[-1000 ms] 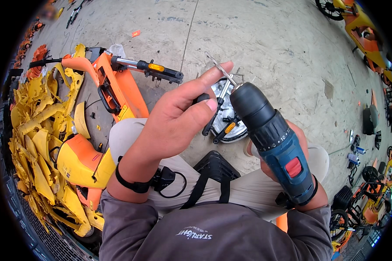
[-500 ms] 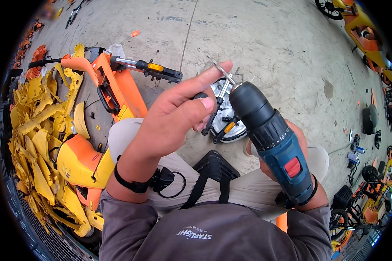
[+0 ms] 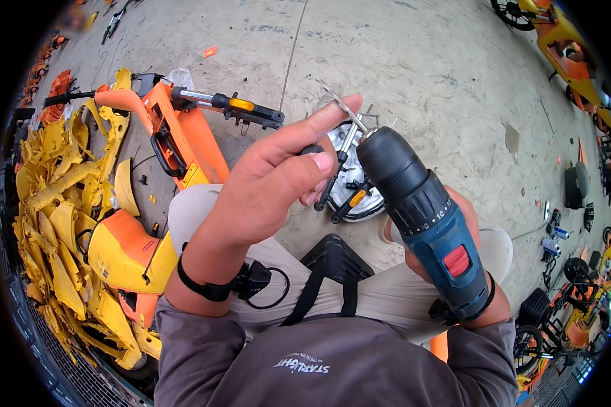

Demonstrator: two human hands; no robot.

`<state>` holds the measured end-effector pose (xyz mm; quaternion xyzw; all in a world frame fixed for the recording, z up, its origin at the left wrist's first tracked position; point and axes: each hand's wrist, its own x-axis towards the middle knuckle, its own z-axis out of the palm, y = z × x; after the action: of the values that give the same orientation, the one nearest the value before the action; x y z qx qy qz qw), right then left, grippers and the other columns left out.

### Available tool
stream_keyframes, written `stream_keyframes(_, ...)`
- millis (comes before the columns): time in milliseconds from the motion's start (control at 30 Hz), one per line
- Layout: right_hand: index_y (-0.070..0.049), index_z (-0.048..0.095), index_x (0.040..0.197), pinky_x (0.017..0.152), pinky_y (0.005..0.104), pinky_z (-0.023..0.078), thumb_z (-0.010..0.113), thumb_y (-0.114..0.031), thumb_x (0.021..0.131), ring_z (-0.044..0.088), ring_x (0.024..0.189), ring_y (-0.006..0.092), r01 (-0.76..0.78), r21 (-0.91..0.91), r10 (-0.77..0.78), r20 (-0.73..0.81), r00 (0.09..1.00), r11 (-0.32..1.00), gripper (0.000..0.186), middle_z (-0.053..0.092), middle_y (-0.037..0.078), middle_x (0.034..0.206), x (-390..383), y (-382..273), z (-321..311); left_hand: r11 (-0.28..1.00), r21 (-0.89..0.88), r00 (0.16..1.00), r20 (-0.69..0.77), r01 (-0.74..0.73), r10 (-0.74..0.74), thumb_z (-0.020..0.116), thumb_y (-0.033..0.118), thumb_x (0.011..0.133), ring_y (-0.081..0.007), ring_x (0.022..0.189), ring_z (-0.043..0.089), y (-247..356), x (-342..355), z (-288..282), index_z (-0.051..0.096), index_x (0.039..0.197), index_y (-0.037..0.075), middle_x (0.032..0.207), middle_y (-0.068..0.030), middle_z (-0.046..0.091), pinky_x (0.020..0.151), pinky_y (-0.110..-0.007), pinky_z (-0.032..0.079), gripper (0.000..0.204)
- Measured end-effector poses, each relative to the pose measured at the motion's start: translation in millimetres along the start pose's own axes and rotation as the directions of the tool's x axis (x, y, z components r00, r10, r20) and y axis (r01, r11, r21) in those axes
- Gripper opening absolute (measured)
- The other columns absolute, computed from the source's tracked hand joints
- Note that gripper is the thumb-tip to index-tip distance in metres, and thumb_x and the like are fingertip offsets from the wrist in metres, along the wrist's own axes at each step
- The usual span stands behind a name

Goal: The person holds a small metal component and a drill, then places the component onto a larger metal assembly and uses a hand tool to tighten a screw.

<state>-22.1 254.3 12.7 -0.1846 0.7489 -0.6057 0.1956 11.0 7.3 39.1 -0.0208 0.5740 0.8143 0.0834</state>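
Observation:
My right hand (image 3: 467, 216) is wrapped round the grip of a blue and black cordless drill (image 3: 424, 220), which hides most of its fingers. A long thin metal bit (image 3: 334, 97) sticks out of the chuck, pointing up and left. My left hand (image 3: 261, 176) has its index finger stretched along the bit, touching it near the middle. Its thumb and other fingers are curled in, with a small dark rounded end (image 3: 311, 149) showing between them; the rest of that thing is hidden. Behind the hands, a round white tray (image 3: 373, 209) on the floor holds metal rods and black parts.
At the left lie a heap of broken yellow plastic panels (image 3: 61, 237), an orange frame (image 3: 190, 136) with a fork tube, and a yellow-orange cover (image 3: 132, 247). Yellow bikes (image 3: 567, 54) stand far right. Loose parts and a black crate (image 3: 535, 308) are at the lower right.

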Motion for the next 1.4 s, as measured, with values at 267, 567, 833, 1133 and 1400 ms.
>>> stream_keyframes(267, -0.001, 0.063, 0.093, 0.066, 0.0253, 0.049, 0.065, 0.001, 0.076, 0.063, 0.072, 0.0117, 0.023, 0.059, -0.022, -0.011, 1.000, 0.998, 0.017, 0.067, 0.004, 0.078, -0.4, -2.2, -1.1, 1.000, 0.010, 1.000, -0.010, 0.019, -0.019, 0.051, 0.017, 0.090, -0.0064, 0.062, 0.040, 0.8, 0.5, 1.5, 0.029, 0.149, -0.006, 0.074, 0.0004, 0.043, 0.062, -0.022, 0.039, 0.067)
stream_keyframes(567, -0.001, 0.062, 0.091, 0.066, 0.0259, 0.050, 0.066, 0.002, 0.076, 0.063, 0.071, 0.0118, -0.021, 0.079, 0.023, -0.019, 1.000, 0.997, 0.016, 0.066, 0.003, 0.077, -1.3, 1.6, 0.2, 0.999, 0.035, 1.000, -0.005, 0.003, -0.003, 0.052, 0.015, 0.090, -0.0065, 0.062, 0.041, -1.7, 0.5, 0.6, 0.032, 0.148, -0.005, 0.074, 0.0001, 0.044, 0.062, -0.022, 0.039, 0.065)
stream_keyframes(833, -0.002, 0.062, 0.091, 0.066, 0.0258, 0.049, 0.065, 0.004, 0.074, 0.063, 0.071, 0.0114, -0.006, 0.073, 0.007, -0.013, 1.000, 0.997, 0.018, 0.066, 0.003, 0.077, -1.4, -0.3, -2.2, 0.994, 0.103, 1.000, -0.002, -0.028, 0.029, 0.050, 0.012, 0.090, -0.0065, 0.062, 0.041, -3.1, 0.4, -1.2, 0.032, 0.148, -0.005, 0.075, 0.0002, 0.045, 0.062, -0.022, 0.039, 0.063)
stream_keyframes(1133, -0.001, 0.062, 0.093, 0.065, 0.0256, 0.049, 0.065, 0.002, 0.076, 0.063, 0.072, 0.0117, -0.143, 0.308, 0.138, 0.037, 0.990, 0.941, 0.018, 0.067, 0.003, 0.079, -2.3, -1.5, -3.6, 0.990, 0.134, 0.999, -0.023, -0.036, 0.039, 0.048, 0.010, 0.090, -0.0066, 0.063, 0.041, -3.3, 0.7, 0.8, 0.033, 0.148, -0.005, 0.076, 0.0002, 0.046, 0.061, -0.022, 0.039, 0.061)
stream_keyframes(1400, -0.001, 0.062, 0.094, 0.067, 0.0254, 0.049, 0.066, 0.002, 0.075, 0.063, 0.073, 0.0113, -0.019, 0.123, 0.019, -0.001, 1.000, 0.992, 0.019, 0.067, 0.003, 0.080, -2.2, 3.0, -2.7, 0.982, 0.183, 0.998, -0.029, -0.057, 0.063, 0.047, 0.008, 0.090, -0.0066, 0.064, 0.041, -4.8, -0.6, 0.1, 0.035, 0.147, -0.004, 0.075, 0.0002, 0.046, 0.061, -0.022, 0.039, 0.060)
